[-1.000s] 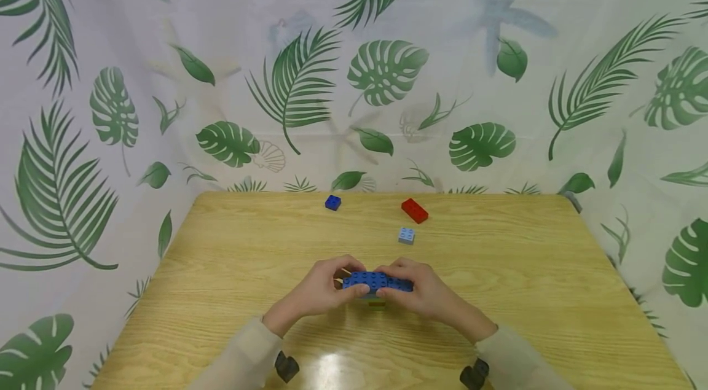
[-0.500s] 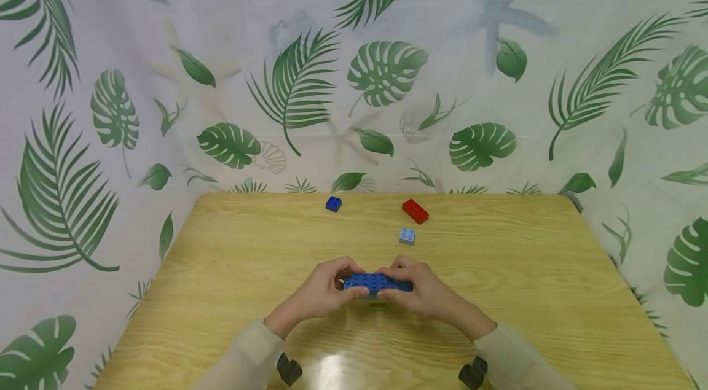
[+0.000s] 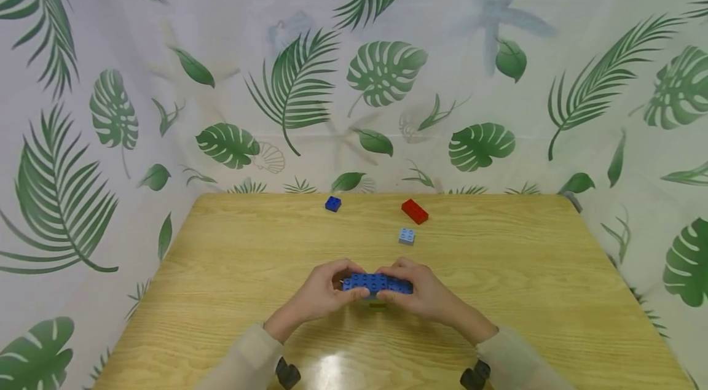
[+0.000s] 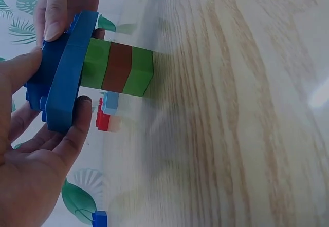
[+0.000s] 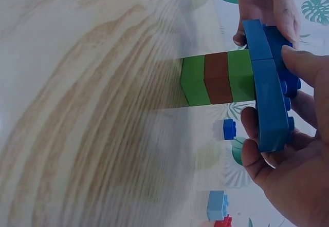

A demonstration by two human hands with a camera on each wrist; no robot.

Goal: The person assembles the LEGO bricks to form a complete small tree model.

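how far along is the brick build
Done: a green-brown-green stack stands on the table, capped by a long blue brick. In hand: left hand and right hand grip that blue brick's ends. Left: a small blue brick, red brick and light blue brick lie loose.

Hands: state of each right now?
Left hand: holding the left end of the blue brick.
Right hand: holding its right end.

Blue plate (image 3: 377, 282) of two long studded bricks, level, atop a green-brown-green stack (image 4: 118, 68) standing upright on the table, pinched at both ends.
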